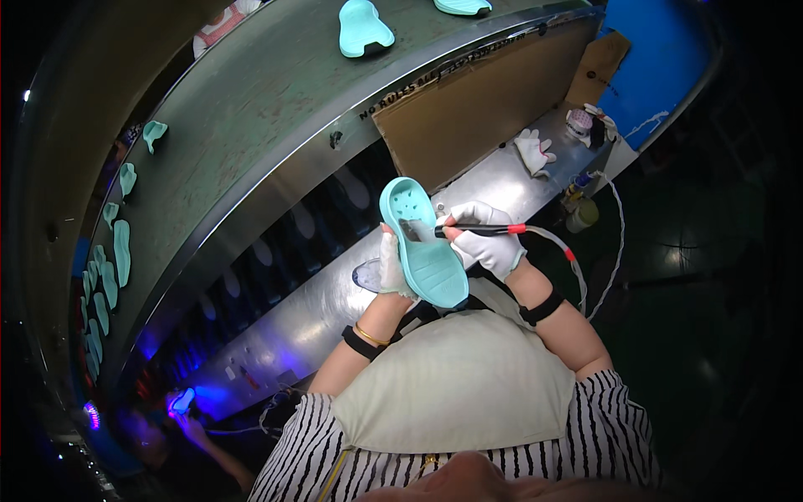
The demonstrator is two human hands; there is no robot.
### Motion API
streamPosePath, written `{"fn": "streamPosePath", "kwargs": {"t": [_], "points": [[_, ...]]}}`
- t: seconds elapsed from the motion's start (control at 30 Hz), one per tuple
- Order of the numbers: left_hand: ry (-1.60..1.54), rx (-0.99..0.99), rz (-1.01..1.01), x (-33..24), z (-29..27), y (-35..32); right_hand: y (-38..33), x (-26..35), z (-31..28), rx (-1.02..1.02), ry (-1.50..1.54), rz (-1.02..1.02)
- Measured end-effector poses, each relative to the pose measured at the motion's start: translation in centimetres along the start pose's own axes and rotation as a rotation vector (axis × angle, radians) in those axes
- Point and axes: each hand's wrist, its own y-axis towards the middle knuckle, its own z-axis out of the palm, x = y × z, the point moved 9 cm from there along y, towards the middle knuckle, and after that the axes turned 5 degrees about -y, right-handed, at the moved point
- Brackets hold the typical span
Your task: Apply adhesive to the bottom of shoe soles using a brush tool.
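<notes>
My left hand (391,266), in a white glove, holds a mint-green clog shoe (428,251) up in front of me, sole side toward the camera. My right hand (489,243), also gloved in white, grips a black brush tool (477,229) with a red band and a hose trailing from its end. The brush tip rests on the shoe near its toe end, where a grey patch shows. Both forearms wear black bands, and a gold bangle sits on my left wrist.
A conveyor belt (251,125) curves past the metal workbench (502,171), carrying several more mint shoes (363,29). A brown cardboard sheet (477,105), a pair of white gloves (534,151) and small jars (580,123) lie at the bench's far end. Another person's hand (191,427) works lower left under violet light.
</notes>
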Motion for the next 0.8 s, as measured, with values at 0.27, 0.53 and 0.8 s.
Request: {"fn": "streamPosePath", "kwargs": {"t": [0.27, 0.53, 0.8], "points": [[-0.098, 0.065, 0.123, -1.1, -1.0, 1.3, -1.7, 1.3, 2.0, 0.12, -0.152, -0.161], [-0.081, 0.015, 0.145, -2.1, -1.1, 1.5, -2.3, 2.2, 1.9, 0.144, -0.268, -0.246], [-0.214, 0.251, 0.033, -2.4, 0.8, 1.1, -2.0, -0.9, 0.2, 0.09, 0.045, 0.121]]}}
